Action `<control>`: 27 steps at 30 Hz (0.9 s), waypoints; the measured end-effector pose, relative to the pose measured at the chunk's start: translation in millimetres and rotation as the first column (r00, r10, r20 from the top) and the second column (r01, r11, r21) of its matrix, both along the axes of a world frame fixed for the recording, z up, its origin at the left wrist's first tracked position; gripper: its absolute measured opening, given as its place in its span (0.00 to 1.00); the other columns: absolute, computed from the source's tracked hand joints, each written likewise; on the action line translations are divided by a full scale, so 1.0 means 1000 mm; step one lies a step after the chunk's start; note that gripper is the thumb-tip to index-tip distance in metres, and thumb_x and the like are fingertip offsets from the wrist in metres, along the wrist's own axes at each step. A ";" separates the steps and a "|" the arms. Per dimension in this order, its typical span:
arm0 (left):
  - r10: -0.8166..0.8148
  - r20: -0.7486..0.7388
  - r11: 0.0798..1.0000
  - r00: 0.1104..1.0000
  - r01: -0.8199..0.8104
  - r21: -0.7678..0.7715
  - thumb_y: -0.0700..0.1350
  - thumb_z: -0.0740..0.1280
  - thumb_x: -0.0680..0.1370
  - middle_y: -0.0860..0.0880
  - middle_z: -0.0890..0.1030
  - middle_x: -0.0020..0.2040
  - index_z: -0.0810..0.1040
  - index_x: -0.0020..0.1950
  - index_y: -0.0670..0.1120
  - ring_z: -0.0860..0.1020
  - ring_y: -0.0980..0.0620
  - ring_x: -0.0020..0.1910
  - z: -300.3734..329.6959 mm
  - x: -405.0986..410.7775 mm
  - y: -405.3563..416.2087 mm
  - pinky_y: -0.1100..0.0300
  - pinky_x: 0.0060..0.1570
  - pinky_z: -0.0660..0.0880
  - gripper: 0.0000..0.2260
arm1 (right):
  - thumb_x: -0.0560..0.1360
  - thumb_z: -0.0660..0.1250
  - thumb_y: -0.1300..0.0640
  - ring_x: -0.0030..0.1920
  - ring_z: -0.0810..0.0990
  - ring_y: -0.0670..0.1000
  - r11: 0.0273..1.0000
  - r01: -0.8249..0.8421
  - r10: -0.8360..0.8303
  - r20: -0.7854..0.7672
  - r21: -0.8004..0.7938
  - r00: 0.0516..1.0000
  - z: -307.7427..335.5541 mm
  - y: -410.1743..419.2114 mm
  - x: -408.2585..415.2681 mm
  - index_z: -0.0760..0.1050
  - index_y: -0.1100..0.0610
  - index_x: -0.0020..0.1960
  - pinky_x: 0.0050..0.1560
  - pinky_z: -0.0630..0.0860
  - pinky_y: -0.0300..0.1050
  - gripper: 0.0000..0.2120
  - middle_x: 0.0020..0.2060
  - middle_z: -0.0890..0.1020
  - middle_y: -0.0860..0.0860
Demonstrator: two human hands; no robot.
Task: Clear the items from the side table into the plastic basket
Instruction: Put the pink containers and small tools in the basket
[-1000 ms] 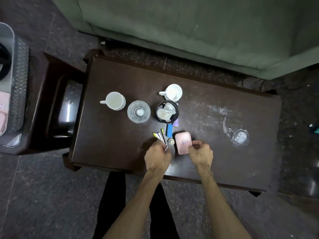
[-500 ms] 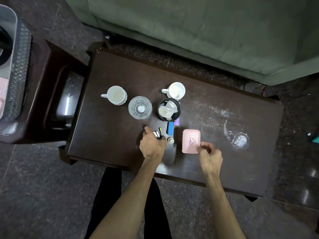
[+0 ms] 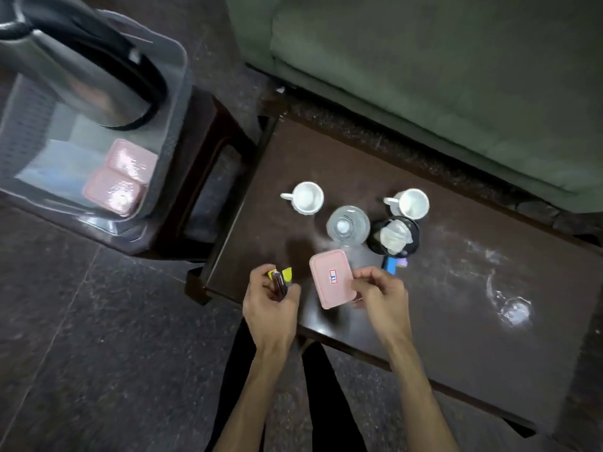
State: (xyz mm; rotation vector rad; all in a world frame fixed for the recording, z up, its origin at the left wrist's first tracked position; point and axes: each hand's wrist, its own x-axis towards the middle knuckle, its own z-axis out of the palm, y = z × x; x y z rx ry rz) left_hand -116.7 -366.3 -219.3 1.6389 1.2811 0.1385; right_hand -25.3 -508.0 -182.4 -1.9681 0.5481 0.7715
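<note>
My left hand (image 3: 270, 308) clenches a bundle of small sachets (image 3: 281, 279); my right hand (image 3: 380, 293) pinches the pink lidded box (image 3: 331, 278) over the bench (image 3: 456, 314). The plastic basket (image 3: 169, 125) lies up and to the left, nearer my left hand.

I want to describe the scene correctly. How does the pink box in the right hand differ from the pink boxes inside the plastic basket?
The pink box is gripped by the right hand above the table; the two pink boxes lie in the plastic basket. The held box shows a small label on its lid; on the basket boxes, which are blurred, none can be made out. All look alike in colour and rounded rectangular shape.
</note>
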 end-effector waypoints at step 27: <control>-0.204 -0.074 0.952 0.976 0.215 0.217 0.51 0.68 0.67 0.46 0.81 0.47 0.82 0.67 0.55 0.80 0.42 0.48 0.059 0.051 0.453 0.47 0.57 0.80 0.28 | 0.63 0.74 0.54 0.35 0.88 0.52 0.988 -0.061 0.080 -0.132 0.144 0.988 -0.002 0.491 0.015 0.81 0.58 0.41 0.38 0.86 0.47 0.10 0.24 0.83 0.47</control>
